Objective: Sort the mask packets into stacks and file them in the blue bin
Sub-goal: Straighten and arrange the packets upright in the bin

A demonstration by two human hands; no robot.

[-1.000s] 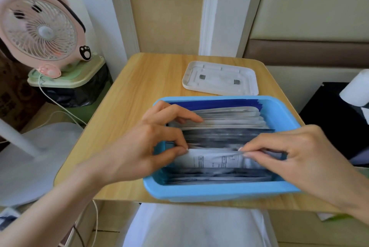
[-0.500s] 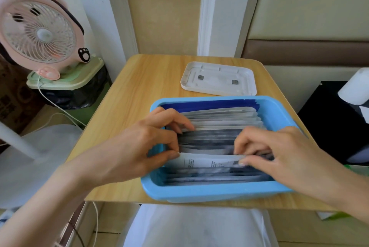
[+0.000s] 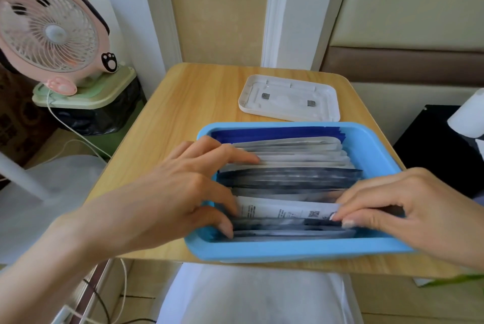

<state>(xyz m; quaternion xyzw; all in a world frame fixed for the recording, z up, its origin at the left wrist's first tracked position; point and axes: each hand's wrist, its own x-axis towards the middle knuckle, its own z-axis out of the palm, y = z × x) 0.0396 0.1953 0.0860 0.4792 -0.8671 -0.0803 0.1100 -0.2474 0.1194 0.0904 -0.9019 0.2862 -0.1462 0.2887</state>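
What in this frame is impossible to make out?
Head view: print on the white printed mask packet is too small and blurred.
Packet count in the light blue plastic bin: edges overlap, left hand and right hand cover the ends.
Pink round desk fan: cut off by the left edge.

One wide-angle camera, worn on the head, looks forward and steeply down from above the near edge of the table, close over the bin and its packets. The table's far edge, the wall behind and a fan at left fill the rest.
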